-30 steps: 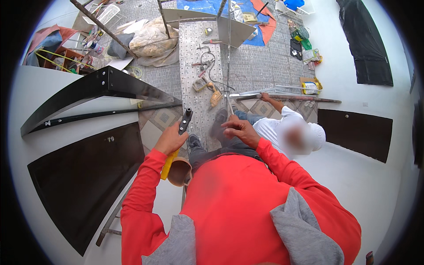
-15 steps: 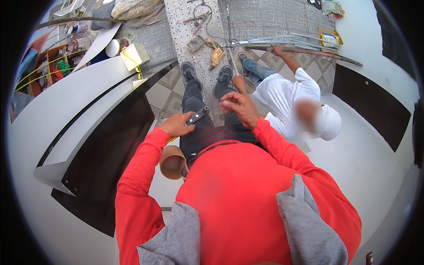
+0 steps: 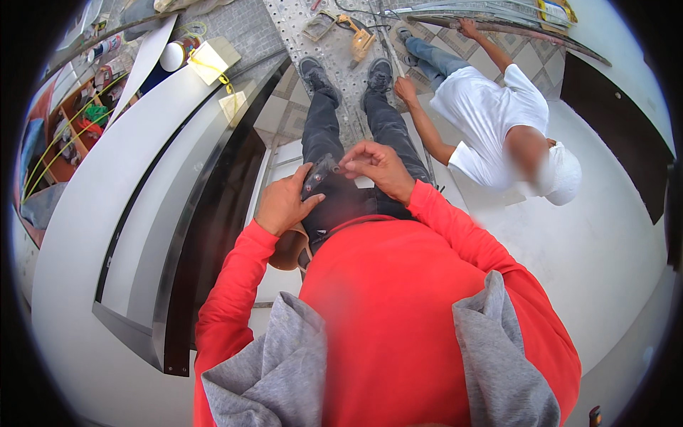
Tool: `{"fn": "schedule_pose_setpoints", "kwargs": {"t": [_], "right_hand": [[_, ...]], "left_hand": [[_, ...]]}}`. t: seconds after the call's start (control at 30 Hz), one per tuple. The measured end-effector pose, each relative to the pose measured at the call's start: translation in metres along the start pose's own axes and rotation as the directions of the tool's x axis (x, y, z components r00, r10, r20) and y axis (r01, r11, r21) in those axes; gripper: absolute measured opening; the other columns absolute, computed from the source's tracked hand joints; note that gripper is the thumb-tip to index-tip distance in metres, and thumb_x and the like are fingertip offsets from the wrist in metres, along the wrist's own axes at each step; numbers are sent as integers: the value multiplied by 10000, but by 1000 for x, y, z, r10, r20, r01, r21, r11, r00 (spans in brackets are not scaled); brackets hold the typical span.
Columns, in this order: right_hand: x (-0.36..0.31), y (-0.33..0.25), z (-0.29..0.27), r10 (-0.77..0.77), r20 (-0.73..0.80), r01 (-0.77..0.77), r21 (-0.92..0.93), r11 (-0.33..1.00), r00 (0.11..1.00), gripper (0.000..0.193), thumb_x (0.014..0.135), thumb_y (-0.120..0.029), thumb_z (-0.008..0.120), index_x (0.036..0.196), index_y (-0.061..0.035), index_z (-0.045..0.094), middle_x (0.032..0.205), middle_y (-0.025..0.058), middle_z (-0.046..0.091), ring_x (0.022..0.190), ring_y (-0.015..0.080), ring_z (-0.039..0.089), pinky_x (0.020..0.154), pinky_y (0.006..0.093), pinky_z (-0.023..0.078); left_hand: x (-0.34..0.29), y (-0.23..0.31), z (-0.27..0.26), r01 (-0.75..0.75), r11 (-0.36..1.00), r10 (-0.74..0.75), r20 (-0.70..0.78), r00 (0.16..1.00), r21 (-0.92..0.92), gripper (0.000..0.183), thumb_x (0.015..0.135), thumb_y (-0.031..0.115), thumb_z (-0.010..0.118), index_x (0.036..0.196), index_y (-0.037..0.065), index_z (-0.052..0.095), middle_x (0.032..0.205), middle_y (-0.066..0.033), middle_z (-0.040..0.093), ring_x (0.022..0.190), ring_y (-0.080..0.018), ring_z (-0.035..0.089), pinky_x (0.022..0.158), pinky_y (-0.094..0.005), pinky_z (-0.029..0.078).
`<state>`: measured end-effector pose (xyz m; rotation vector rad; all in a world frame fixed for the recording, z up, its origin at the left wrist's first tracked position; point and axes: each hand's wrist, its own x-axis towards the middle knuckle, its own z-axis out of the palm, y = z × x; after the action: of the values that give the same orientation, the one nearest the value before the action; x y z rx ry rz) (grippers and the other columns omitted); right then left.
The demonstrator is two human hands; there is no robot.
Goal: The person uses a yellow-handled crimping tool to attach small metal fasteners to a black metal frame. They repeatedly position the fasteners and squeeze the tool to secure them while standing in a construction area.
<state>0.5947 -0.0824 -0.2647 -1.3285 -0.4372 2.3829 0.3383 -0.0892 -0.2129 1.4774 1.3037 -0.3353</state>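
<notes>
My left hand (image 3: 283, 202) holds a dark hand tool (image 3: 321, 176) with small round rivets along its body, over my thighs. The tool blends into my dark trousers, so its outline is hard to make out. Close to its far end is my right hand (image 3: 380, 169), thumb and fingertips brought together in a pinch. Anything between those fingertips is too small to tell. A tan, cup-shaped pouch (image 3: 287, 250) hangs at my left hip, partly behind my left wrist.
I stand on a perforated metal plank (image 3: 341, 99); an orange drill (image 3: 361, 44) lies ahead of my feet. A co-worker in a white shirt (image 3: 491, 107) is at the right, below me, one hand on a long pole (image 3: 512, 37). A curved white panel structure (image 3: 135, 171) rises at the left.
My hands have come closer together, the right hand reaching the tool's end. The tool has turned and looks blurrier. My view has shifted, so the drill and plank appear higher.
</notes>
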Motion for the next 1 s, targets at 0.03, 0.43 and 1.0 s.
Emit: {"fn": "schedule_pose_setpoints", "kwargs": {"t": [0.03,0.43,1.0], "right_hand": [[1,-2,1,7,-5,-7,-24,1000,1000,143,978,-70,682,1110,-17,670,1107,81,730,1037,172,716,884,314,593],[4,-6,5,-75,-57,69,-89,994,996,136,977,-41,679,1107,-3,665,1104,96,736,1039,167,710,915,313,577],[-7,-7,16,-292,91,292,-558,777,952,125,941,-18,689,1058,1,730,1054,103,737,962,173,724,865,294,578]], "left_hand": [[-2,2,0,18,999,-17,-26,1000,36,554,892,284,711,1376,78,539,825,-218,713,795,-432,693,705,-502,540],[15,-32,19,-17,976,17,-6,1000,-218,518,917,172,680,1382,31,501,893,-299,678,860,-504,646,759,-545,496],[8,-39,37,-41,976,58,74,996,-213,515,921,171,679,1384,36,498,931,-310,685,898,-502,659,779,-538,509]]}}
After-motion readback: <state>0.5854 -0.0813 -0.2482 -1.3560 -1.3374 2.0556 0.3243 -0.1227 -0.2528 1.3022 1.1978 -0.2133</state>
